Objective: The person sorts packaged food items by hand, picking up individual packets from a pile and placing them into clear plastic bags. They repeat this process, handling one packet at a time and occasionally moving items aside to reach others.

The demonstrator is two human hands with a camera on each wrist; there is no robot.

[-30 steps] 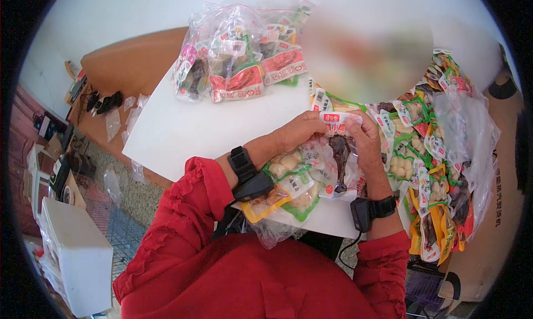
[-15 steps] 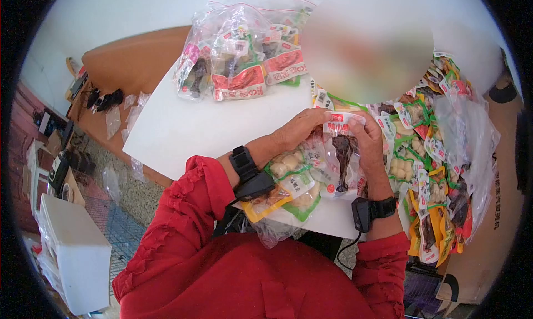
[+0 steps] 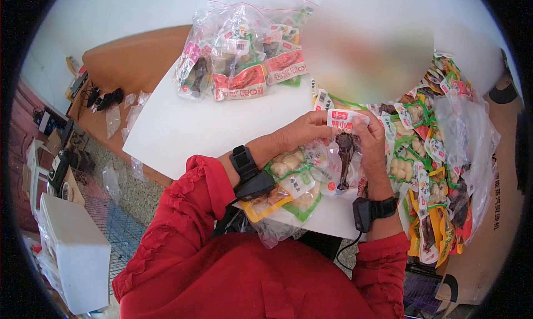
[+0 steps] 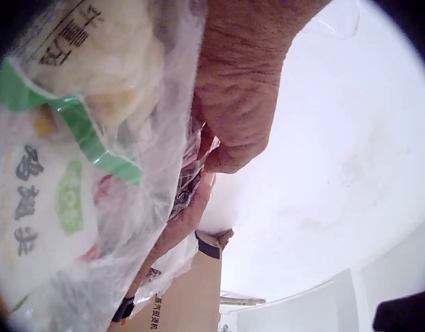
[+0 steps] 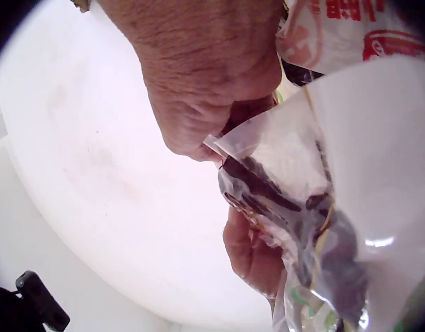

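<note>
Both hands hold the top of a vacuum-packed duck leg packet (image 3: 345,158), a clear pouch with dark meat under a white and red label. My left hand (image 3: 308,129) pinches the label's left side. At the upper right edge my right hand (image 3: 373,141) grips it, thumb over the front. The right wrist view shows the packet's dark meat (image 5: 268,190) beside my right hand (image 5: 198,76). Directly beneath are a clear plastic bag (image 3: 272,230) and green- and yellow-edged food packs (image 3: 302,188). One such pack (image 4: 74,138) stands large before my left hand (image 4: 240,83).
Filled zip bags (image 3: 239,58) stand at the back of the white table (image 3: 166,136). A heap of food packs (image 3: 422,152) covers the right side, with a crumpled clear bag (image 3: 463,136) on it. Beyond is a cardboard box (image 3: 499,208). A blurred patch hides the back right.
The packet has shifted slightly up and right with both hands, and its label shows more fully. The left fingers have shifted at the label's edge. The surrounding bags have stayed put.
</note>
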